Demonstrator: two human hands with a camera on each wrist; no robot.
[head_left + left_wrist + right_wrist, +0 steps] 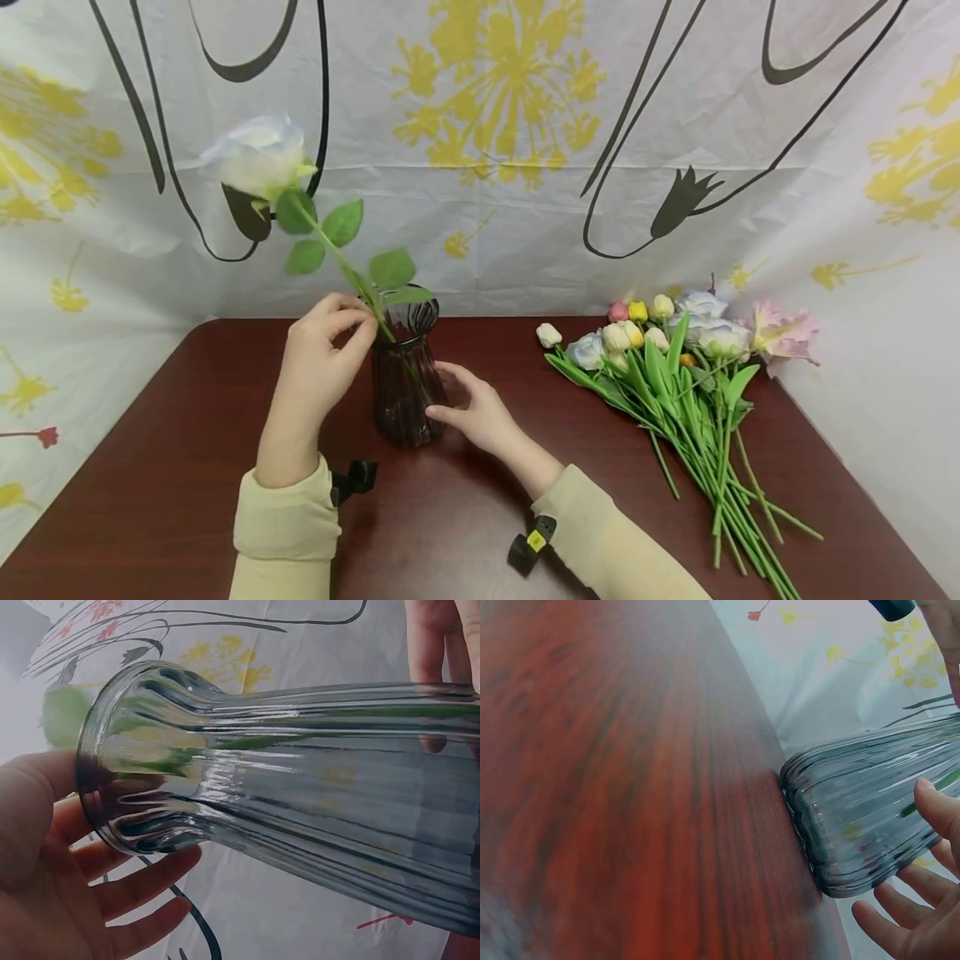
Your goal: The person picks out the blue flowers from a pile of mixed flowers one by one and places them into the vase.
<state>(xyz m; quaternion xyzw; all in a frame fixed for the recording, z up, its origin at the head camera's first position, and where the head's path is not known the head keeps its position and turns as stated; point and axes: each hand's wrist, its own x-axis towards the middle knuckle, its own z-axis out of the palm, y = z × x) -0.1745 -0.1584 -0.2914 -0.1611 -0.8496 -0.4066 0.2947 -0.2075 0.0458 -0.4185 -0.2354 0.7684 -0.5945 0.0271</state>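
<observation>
A dark, ribbed glass vase (401, 404) with a flared rim stands upright on the table. Pinched at its stem by my left hand (322, 350), a pale white-blue artificial rose (262, 162) leans to the left, its lower stem inside the vase. The left wrist view shows the left fingers (142, 892) spread around the flared rim (94, 795), and the green stem through the glass. My right hand (480, 412) holds the vase's lower right side, thumb in front and fingers behind. In the right wrist view the vase base (810, 840) rests on the tabletop.
On the right of the dark red wooden table (187, 450) lies a loose bunch of artificial flowers (690, 383), with white and yellow tulips, bluish roses and a pink bloom, stems toward the front. A white patterned cloth (487, 242) hangs behind and at both sides.
</observation>
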